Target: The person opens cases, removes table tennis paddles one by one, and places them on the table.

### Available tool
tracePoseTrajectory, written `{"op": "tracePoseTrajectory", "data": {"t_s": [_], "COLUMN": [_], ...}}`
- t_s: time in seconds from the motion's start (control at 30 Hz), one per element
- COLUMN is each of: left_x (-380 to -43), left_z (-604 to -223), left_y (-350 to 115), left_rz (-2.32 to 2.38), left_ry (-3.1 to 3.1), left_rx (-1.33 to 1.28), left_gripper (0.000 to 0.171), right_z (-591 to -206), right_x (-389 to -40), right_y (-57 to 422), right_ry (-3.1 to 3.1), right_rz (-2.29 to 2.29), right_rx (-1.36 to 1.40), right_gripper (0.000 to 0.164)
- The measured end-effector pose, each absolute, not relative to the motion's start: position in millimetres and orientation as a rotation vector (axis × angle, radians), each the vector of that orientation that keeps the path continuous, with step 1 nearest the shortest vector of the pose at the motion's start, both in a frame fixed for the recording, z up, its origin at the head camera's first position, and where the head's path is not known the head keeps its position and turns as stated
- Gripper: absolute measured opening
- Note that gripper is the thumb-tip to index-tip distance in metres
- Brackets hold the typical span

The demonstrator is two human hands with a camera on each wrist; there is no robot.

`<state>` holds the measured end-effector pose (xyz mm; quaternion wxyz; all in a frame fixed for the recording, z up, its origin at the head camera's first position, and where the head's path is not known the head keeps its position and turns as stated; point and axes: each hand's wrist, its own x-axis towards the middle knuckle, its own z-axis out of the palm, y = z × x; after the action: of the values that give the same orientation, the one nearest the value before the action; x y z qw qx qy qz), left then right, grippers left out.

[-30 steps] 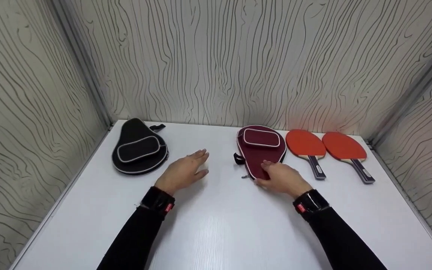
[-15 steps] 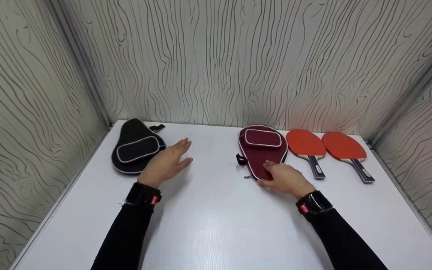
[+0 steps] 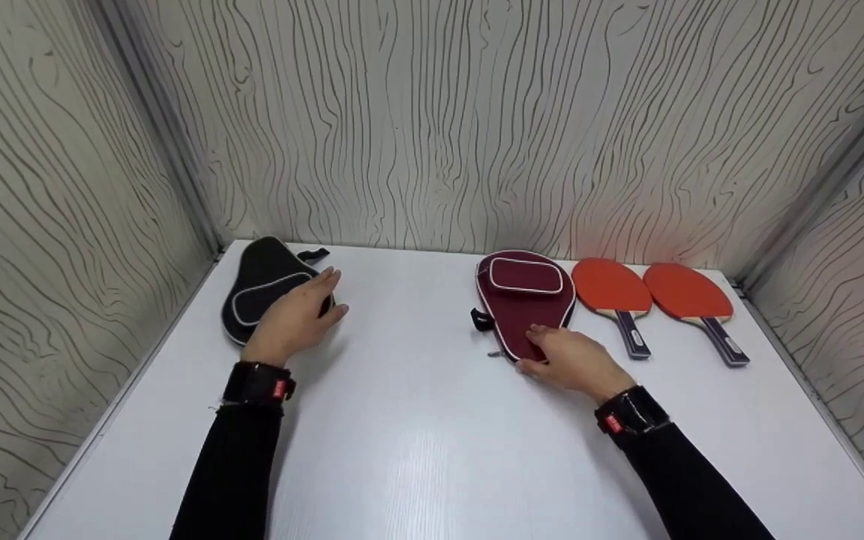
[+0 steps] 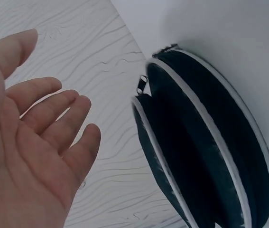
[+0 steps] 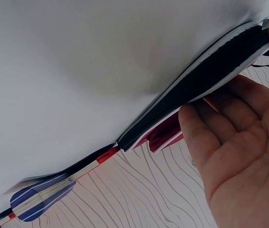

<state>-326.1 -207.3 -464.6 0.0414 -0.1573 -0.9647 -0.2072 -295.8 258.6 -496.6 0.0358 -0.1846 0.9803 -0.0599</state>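
Note:
A black table tennis bat case (image 3: pixel 261 264) with white piping lies at the back left of the table. My left hand (image 3: pixel 289 315) hovers over its right part and hides some of its pocket. In the left wrist view, the left hand's fingers (image 4: pixel 79 123) are relaxed and apart from the case, whose zip pull (image 4: pixel 142 84) shows. A maroon bat case (image 3: pixel 514 311) lies right of centre. My right hand (image 3: pixel 576 364) rests its fingers on the case's narrow end, thumb at the tip. The right wrist view shows those fingers (image 5: pixel 198 130) lying along the case's upper face.
Two red table tennis bats lie right of the maroon case: a nearer one (image 3: pixel 612 285) beside it and another (image 3: pixel 687 292) farther right, handles toward me. The white table (image 3: pixel 417 465) is enclosed by patterned panels (image 3: pixel 417 135) at the back and sides.
My left hand has moved left from the middle of the table to over the black case. The right hand has stayed on the maroon case, which shifted slightly right early on.

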Motion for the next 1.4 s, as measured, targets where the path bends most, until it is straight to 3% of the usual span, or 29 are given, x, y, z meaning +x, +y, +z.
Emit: {"op": "tracePoseTrajectory", "data": {"t_s": [0.4, 0.73, 1.13, 1.4], "left_x": [-327.0, -328.4, -329.0, -330.0], "left_z": [-474.5, -486.8, -485.2, -480.7], "left_y": [-247.6, -278.7, -264.5, -249.9], "left_rz": [-0.478, -0.435, -0.371, -0.343], "left_ry": [-2.919, -3.042, -2.968, -3.041], "left_rx": [-0.330, -0.161, -0.268, -0.277], "left_gripper": [0.076, 0.094, 0.083, 0.085], "right_z": [-493.4, -482.6, -479.0, -473.8], "right_x": [-284.6, -277.7, -270.6, -266.9], "right_y": [249.9, 247.1, 247.8, 246.2], "right_ry": [3.033, 3.008, 3.034, 3.046], "right_rz": [-0.198, -0.299, -0.373, -0.383], "right_rx": [-0.617, -0.589, -0.601, -0.614], "right_gripper": [0.063, 0.064, 0.062, 0.063]}}
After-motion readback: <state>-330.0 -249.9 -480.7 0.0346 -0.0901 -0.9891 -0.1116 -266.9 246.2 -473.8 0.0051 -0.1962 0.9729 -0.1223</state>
